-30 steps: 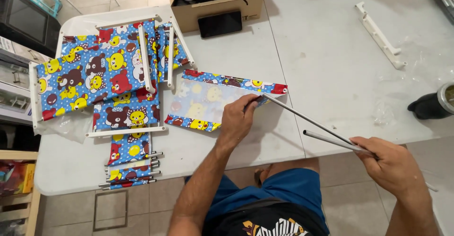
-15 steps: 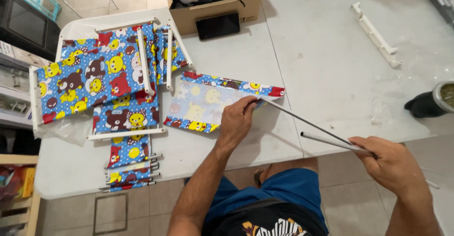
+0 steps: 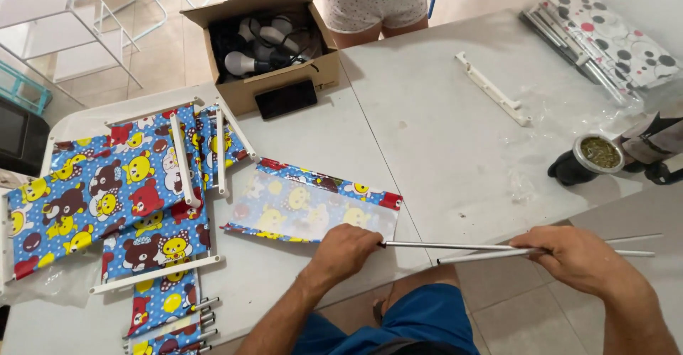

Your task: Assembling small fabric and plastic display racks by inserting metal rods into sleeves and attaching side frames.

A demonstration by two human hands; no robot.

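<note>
Rods (image 3: 455,247), thin, straight, silvery, lie nearly parallel.

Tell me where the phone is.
The phone leans against the front of the cardboard box, at the table's far edge, beyond the cartoon-print fabric panel.

Blue cartoon-animal fabric panel (image 3: 313,205), silver rods (image 3: 455,247), white table (image 3: 441,141)

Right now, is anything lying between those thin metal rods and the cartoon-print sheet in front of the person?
Nothing visible does. The left hand grips one thin metal rod right at the near edge of the cartoon-print sheet. The right hand holds the rods' other end, off the white table.
</note>
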